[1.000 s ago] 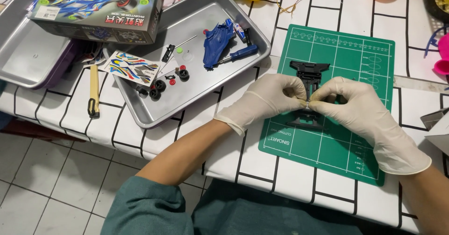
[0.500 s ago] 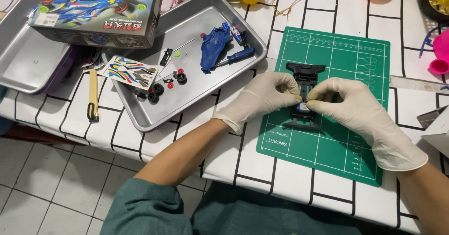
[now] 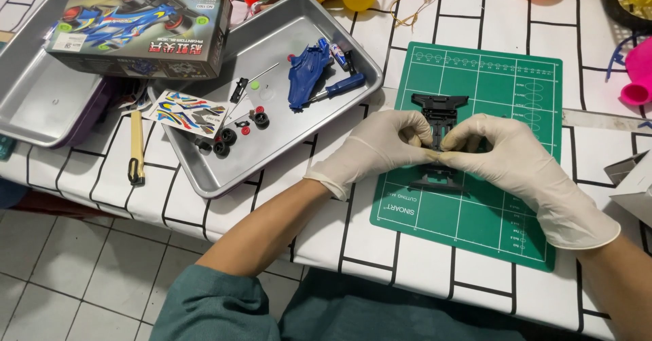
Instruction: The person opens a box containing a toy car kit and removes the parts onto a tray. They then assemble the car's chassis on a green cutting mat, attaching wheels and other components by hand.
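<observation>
Hands barely moved: gloved left hand (image 3: 377,147) and right hand (image 3: 499,154) keep pinching the black plastic toy-car chassis (image 3: 440,110), apparently pressing something small in.

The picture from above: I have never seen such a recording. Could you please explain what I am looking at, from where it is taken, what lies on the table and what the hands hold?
The camera sits on a person's head and looks down at their own two gloved hands. The left hand and right hand both pinch a black toy car chassis over a green cutting mat. The table is white with black lines. To the left, a metal tray holds a blue car body, a small screwdriver, black wheels and a sticker sheet. The kit box rests on a second tray. Colourful toys lie along the far edge.
</observation>
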